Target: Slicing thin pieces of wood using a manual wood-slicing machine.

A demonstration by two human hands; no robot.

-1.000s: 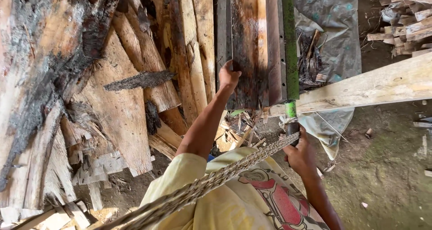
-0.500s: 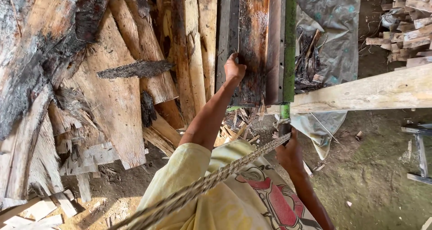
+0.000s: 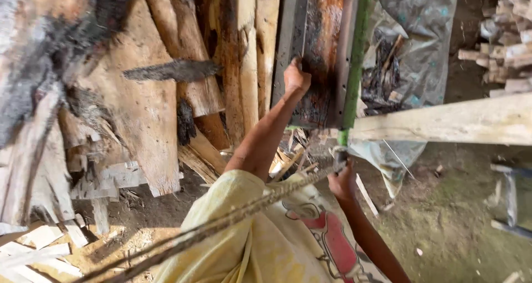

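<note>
You've got that dark wet plank (image 3: 318, 50) stood up against the leaning slab pile (image 3: 138, 111), left hand (image 3: 295, 78) curled tight on its edge to steady it, right hand (image 3: 341, 180) closed low by the green pole (image 3: 354, 56), near the rope (image 3: 233, 219).

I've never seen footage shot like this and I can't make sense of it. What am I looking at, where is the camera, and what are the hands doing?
The camera sits on a person's head and looks down along their body, so you see a yellow shirt and two bare arms. The left hand presses on a dark, stained plank leaning among rough wood slabs. The right hand grips the foot of a green pole, beside a pale beam. A twisted rope crosses the chest. Below is dirt ground with wood scraps.
</note>
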